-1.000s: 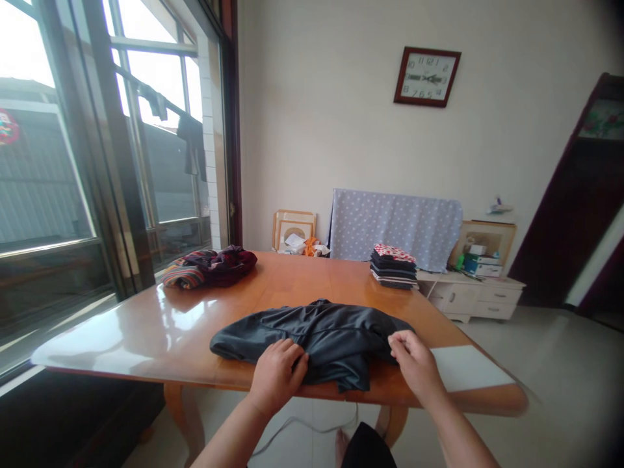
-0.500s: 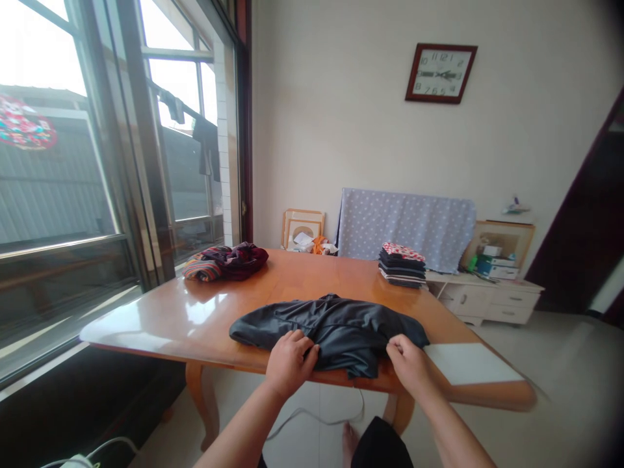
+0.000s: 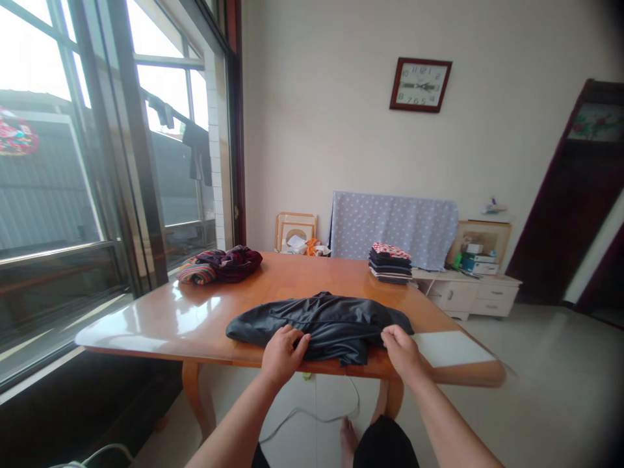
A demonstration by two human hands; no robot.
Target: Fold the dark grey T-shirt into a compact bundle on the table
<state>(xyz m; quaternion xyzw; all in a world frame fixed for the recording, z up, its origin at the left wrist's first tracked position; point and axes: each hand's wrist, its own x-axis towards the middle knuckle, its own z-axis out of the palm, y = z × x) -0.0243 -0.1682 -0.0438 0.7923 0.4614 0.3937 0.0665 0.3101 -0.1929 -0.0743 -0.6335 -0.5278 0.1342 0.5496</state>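
A dark grey garment (image 3: pixel 322 322), crumpled into a long low heap, lies at the near edge of the wooden table. One part of it droops over that edge between my hands. My left hand (image 3: pixel 284 354) grips its near side left of the middle, thumb pressed toward curled fingers. At the garment's right end, my right hand (image 3: pixel 402 348) pinches the cloth between thumb and fingers. Its exact cut is hard to make out in the folds.
The glossy table (image 3: pixel 292 273) carries a striped and maroon cloth bundle (image 3: pixel 221 264) far left, a folded clothes stack (image 3: pixel 390 263) far right and a white sheet (image 3: pixel 453 349) near right. A window (image 3: pixel 180 162) stands left. A cable (image 3: pixel 302 411) lies on the floor.
The camera view has turned a little to the right, so the scene sits further left. Both hands keep hold of the garment, which looks nearly the same.
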